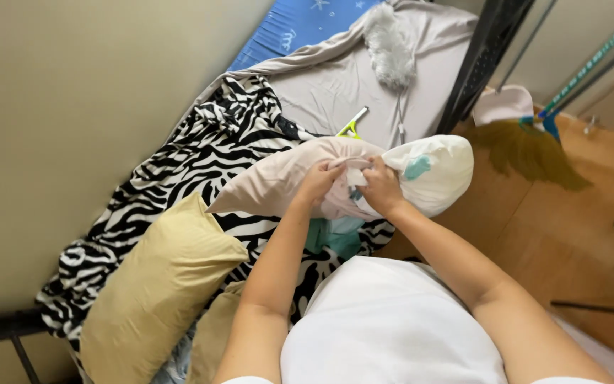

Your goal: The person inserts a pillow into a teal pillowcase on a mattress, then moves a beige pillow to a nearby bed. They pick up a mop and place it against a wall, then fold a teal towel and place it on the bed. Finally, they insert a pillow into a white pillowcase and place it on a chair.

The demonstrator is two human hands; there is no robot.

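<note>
White shirt (392,327) at the bottom, both forearms reaching up to a pillow held over the bed.

Left hand (319,182) and right hand (381,186) are both closed, pinching the beige pillowcase (278,181) at its open edge, where the white pillow (435,171) sticks out to the right. Below the pillow lies a zebra-print blanket (200,156) spread across the bed, with two yellow pillows (154,291) near the left forearm and a teal cloth (335,238) between the arms. Farther up, on the grey sheet (335,92), sit a fluffy grey duster (390,46) and a yellow-green handled tool (352,124). A broom (527,146) rests on the wooden floor (577,227) to the right.
</note>
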